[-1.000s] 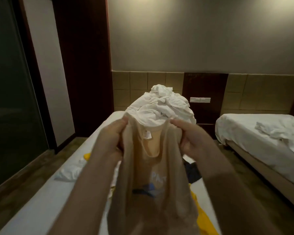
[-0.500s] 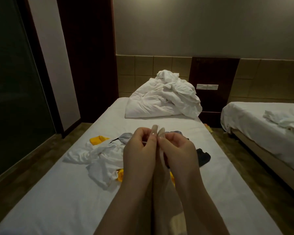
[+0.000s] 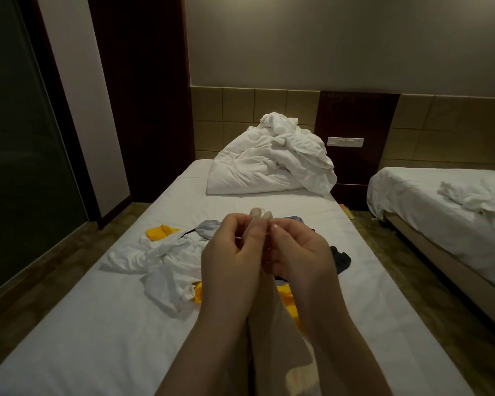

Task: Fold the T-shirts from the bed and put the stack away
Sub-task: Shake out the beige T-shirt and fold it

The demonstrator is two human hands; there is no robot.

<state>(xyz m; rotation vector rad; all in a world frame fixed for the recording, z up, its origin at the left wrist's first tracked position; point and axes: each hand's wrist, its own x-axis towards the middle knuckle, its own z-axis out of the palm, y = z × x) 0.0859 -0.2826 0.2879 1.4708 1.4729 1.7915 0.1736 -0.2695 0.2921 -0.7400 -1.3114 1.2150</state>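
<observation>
You are holding the beige T-shirt up in the lower centre of the frame, over the near end of the bed. It is hanging straight down between your forearms. Your left hand and right hand are meeting close together, and the fingers of both are curling in and pinching the shirt's top edge. A small bit of that edge is poking up above them. Bringing the two pinch points together like this is, I judge, doubling the shirt lengthwise. Letting it hang is leaving its own weight to pull the halves even before you lay it down.

The other clothes are lying in a loose heap on the sheet just beyond your hands. A crumpled white T-shirt is sprawling at centre left, with a yellow garment above it and a grey-blue piece beside that. A dark garment is showing just right of your right hand. None of them is folded and no stack is showing, so most of the job is waiting.

The white duvet is sitting bunched at the far end of the bed, upper centre, which is leaving the near stretch of mattress flat for folding.
</observation>
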